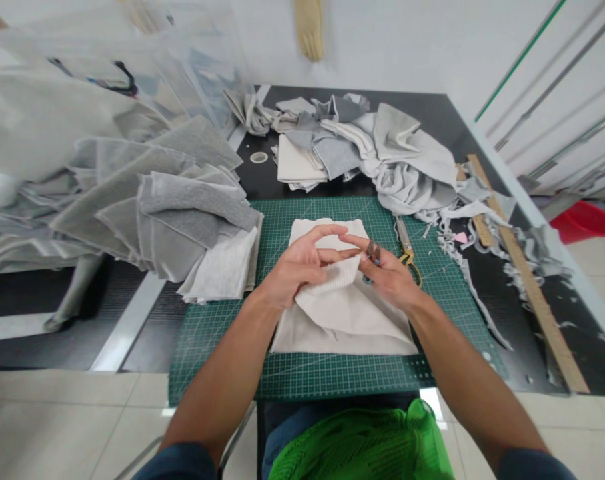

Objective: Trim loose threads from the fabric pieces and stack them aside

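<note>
Left hand (302, 263): thumb pressed down on the white cloth (352, 313), grip closed on a turned-up edge with a ribbed look, index finger arched above it. Right hand (389, 277): fingers curled around small snips (373, 252), mostly hidden in my grip, dark blades poking out near the fingertips. Right thumb was at the raised corner of the same cloth; couldn't tell how firmly it pinched.

Cloth position: in front of me on the green cutting mat (212, 353), near edge lying flat, upper layer lifted toward my hands, far end flat beyond my fingers.

Gold-handled scissors (403, 233) lay on the mat just beyond my right hand, handles toward me, partly behind the hand. Right of them: frayed trimmings (475, 287), a pink scrap (461, 237), then a long wooden ruler (532, 287) along the right side of the black table (412, 100).

To my left, a spread stack of grey pieces (172, 200), with white folded pieces (227, 263) at its near right corner, overlapping the mat edge. Past the mat, a loose heap of grey and white fabric (392, 143); left of that, a white ring (259, 157) on the table. Green mesh fabric (362, 447) was at my lap.
</note>
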